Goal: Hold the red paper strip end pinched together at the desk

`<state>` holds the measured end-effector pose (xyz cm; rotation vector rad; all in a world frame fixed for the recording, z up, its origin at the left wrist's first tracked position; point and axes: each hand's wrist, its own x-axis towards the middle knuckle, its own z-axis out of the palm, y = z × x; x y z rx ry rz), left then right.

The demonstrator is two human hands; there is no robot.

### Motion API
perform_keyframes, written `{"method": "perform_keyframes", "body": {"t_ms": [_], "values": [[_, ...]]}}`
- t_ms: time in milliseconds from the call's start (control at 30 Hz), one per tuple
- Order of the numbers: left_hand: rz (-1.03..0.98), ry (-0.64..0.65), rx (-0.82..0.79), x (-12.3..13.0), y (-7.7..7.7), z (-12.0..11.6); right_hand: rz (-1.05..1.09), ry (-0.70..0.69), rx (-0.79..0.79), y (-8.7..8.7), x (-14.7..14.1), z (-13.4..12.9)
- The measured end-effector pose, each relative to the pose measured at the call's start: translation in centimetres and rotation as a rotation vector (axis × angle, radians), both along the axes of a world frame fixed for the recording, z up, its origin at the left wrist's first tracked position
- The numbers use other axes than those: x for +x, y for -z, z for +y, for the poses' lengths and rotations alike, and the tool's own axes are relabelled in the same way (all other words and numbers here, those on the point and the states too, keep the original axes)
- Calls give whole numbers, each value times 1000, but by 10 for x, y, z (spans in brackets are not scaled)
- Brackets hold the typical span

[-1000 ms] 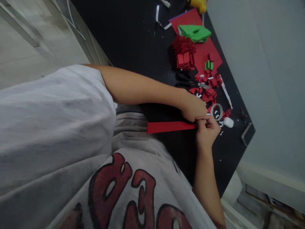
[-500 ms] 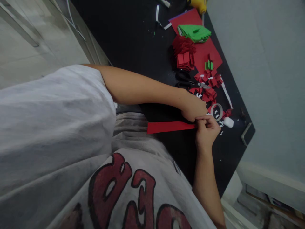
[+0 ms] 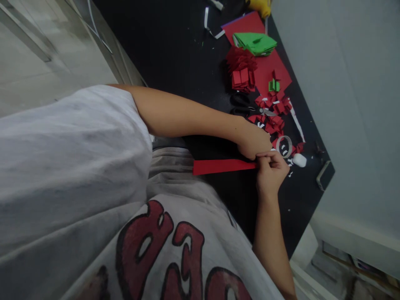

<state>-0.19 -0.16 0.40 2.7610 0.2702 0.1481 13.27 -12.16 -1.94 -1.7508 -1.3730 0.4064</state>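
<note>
A folded red paper strip (image 3: 223, 166) stretches from near the shirt to my two hands, which meet at its far end. My right hand (image 3: 272, 171) pinches that end between thumb and fingertips. Curled against it, my left hand (image 3: 256, 141) is closed at the same end of the strip, with its fingertips hidden beneath the hand. Just beyond the hands lie a roll of clear tape (image 3: 284, 146) and a small white case (image 3: 299, 160). Black-handled scissors (image 3: 250, 109) rest beside my left wrist.
Folded red paper pieces (image 3: 275, 125) lie scattered behind my hands. Farther off are a stack of red folded pieces (image 3: 242, 75), green folded paper (image 3: 254, 43) on red sheets (image 3: 268, 68), and a yellow tool (image 3: 261, 6). A phone (image 3: 325, 175) lies near the black table's (image 3: 175, 50) edge.
</note>
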Motion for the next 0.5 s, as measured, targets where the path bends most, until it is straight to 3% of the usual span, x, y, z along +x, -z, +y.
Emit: {"method": "perform_keyframes", "body": {"t_ms": [300,500], "values": [[2,1,-29,-2,-1,0,-9,-4,-8,1,2,0],[36,22,47,-2,-2,-1,-7,0,-5,0,0,0]]}}
